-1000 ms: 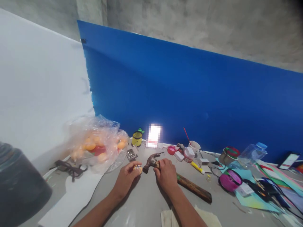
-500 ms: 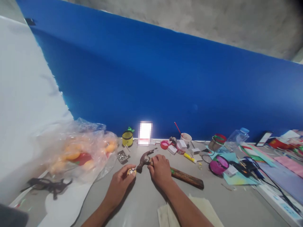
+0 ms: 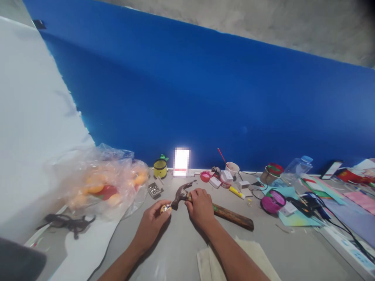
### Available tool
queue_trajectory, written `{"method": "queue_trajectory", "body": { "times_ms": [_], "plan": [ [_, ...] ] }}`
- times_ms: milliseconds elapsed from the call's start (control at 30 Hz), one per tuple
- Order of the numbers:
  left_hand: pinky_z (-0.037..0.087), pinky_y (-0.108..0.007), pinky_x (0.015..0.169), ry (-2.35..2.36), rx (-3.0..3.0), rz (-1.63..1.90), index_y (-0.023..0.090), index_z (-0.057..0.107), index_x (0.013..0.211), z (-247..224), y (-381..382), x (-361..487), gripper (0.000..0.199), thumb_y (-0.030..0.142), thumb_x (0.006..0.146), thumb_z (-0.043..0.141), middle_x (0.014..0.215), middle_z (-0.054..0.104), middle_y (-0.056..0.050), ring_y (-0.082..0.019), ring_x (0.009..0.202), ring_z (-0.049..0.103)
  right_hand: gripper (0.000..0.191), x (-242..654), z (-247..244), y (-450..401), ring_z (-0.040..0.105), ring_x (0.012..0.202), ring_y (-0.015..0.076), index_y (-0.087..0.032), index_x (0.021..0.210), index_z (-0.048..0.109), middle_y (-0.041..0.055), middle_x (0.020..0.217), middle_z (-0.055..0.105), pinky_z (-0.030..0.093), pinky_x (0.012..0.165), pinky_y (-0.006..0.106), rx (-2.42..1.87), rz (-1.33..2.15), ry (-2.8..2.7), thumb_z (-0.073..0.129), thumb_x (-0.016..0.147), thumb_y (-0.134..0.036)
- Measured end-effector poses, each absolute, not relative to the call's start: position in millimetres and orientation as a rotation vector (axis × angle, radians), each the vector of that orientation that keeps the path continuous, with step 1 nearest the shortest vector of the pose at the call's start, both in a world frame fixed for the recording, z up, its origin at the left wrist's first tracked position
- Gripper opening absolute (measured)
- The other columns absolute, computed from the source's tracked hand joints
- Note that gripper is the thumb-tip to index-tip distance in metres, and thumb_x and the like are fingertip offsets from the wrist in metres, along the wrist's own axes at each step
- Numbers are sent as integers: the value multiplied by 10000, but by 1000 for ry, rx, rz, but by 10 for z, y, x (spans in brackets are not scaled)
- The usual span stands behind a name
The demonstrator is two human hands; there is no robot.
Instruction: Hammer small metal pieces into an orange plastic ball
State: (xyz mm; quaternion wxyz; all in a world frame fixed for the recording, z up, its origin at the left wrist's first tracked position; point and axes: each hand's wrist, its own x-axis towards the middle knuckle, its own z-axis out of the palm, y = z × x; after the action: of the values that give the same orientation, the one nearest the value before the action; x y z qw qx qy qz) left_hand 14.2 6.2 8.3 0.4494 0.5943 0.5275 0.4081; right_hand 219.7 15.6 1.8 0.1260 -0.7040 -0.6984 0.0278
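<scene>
Near the middle of the grey table, my right hand (image 3: 200, 207) is wrapped round a claw hammer by the part of its handle near the head. The metal head (image 3: 179, 195) points left, and the wooden handle (image 3: 234, 217) sticks out to the right of the hand. My left hand (image 3: 152, 222) pinches a small round yellow object (image 3: 165, 209) with a pattern on it, close beside the hammer's face. Whether the two touch is not clear. Behind my left hand lies a small open box (image 3: 154, 190) of shiny metal bits.
Bagged orange fruit (image 3: 99, 187) and dark glasses (image 3: 68, 223) lie left. Along the back stand a yellow cup (image 3: 160, 168) and a white cup (image 3: 232, 168). A pink tape roll (image 3: 273, 201), paper sheets and a power strip (image 3: 348, 246) are right; a cloth (image 3: 252, 253) lies in front.
The view has shifted slightly, so the scene sits a little further right and higher. The hammer head and the yellow object look closer together. Both hands keep their hold.
</scene>
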Motion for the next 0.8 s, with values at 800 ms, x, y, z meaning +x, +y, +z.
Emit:
{"method": "queue_trajectory", "body": {
  "times_ms": [800],
  "plan": [
    [534,-323,736,1275,1533,996,199,802,1022,98,46,143,426,530,782,685,865,769,-42,-231,762,654,207,2192,37,158,593,1170,301,-212,1147,708,124,1227,689,413,930,397,-2065,79,-2036,647,1014,-358]
  ]
}}
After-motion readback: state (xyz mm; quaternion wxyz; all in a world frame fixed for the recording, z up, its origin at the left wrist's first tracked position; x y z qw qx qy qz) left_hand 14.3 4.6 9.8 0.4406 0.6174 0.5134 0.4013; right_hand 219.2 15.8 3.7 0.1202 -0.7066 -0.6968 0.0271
